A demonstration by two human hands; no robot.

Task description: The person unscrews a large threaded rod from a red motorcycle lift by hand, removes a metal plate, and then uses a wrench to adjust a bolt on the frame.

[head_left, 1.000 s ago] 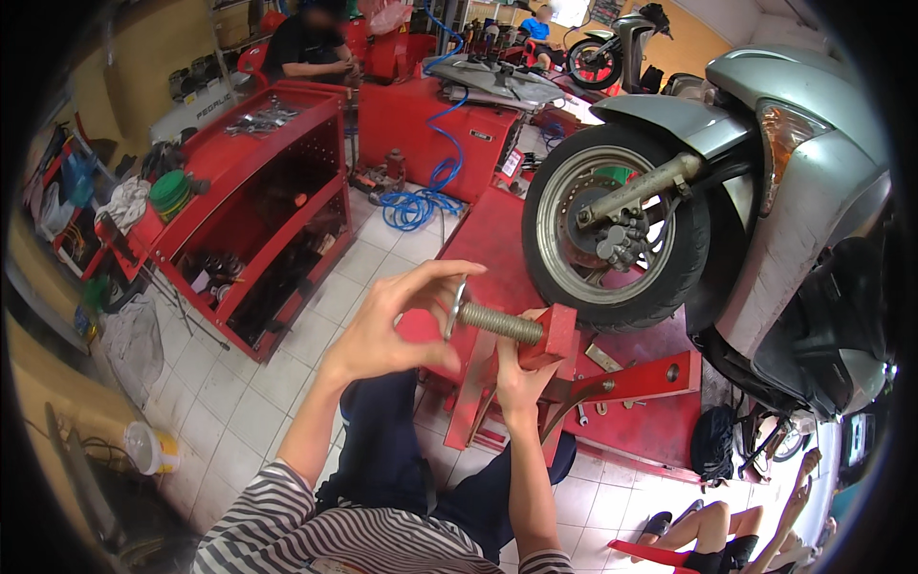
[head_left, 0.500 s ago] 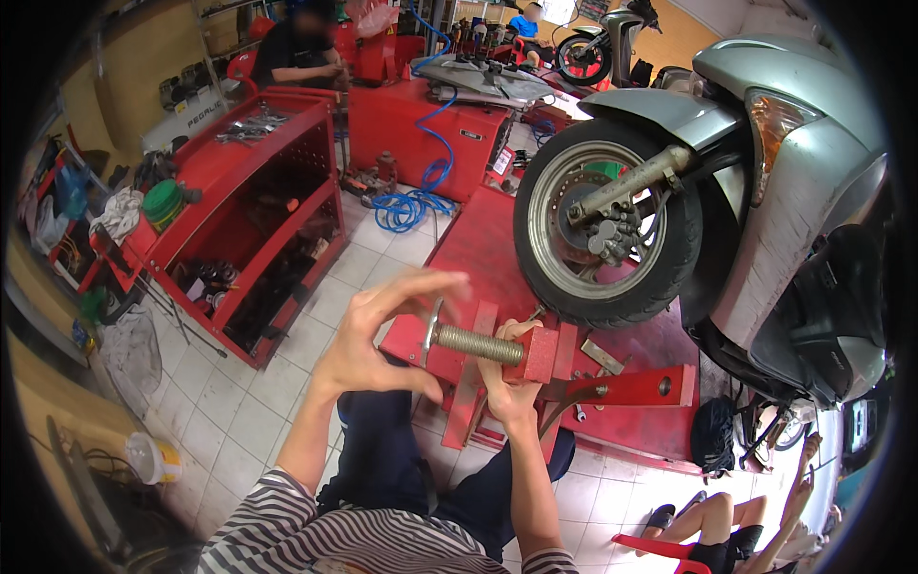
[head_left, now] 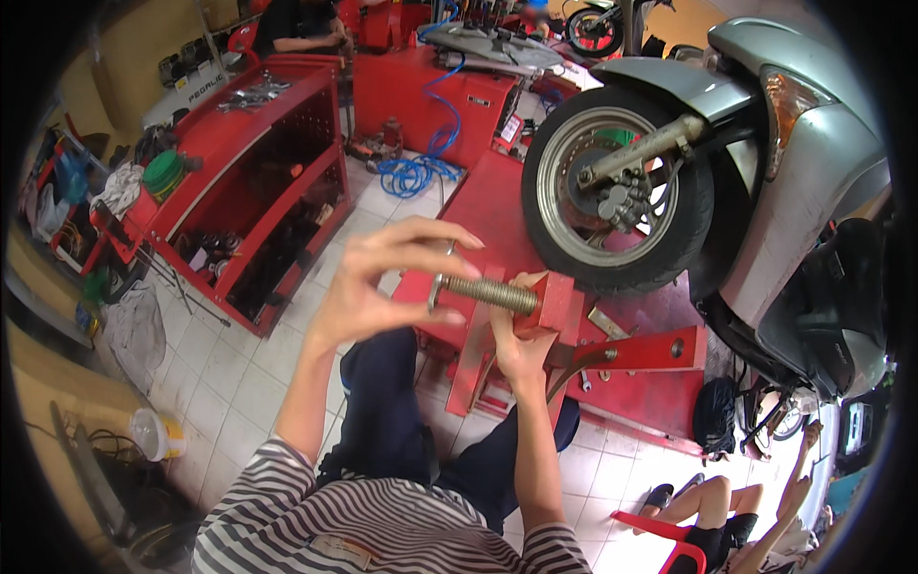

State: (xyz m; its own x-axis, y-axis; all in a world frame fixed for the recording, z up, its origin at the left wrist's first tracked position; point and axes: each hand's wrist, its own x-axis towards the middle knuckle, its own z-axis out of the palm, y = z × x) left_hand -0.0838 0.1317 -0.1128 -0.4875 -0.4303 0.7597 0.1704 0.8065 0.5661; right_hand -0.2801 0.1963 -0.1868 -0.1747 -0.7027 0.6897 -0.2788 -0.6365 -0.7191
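Noted left hand point(head_left: 359, 284) spread loosely about threaded screw point(head_left: 488, 295), right hand point(head_left: 521, 356) gripping red block point(head_left: 556, 304); could slip off through light left-side contact.

To the left of my left grip point(head_left: 392, 282) I have open air over the tiled floor point(head_left: 258, 368), a corridor as far as the red tool cart point(head_left: 206, 143). To its right, the threaded screw point(head_left: 492, 295) and red block point(head_left: 557, 301) bar a straight sweep. Past my right grip point(head_left: 521, 346), the front tyre point(head_left: 612, 275) walls off the upper right, a red arm point(head_left: 636, 353) juts out rightward, and trouser legs point(head_left: 382, 392) crowd the room below.
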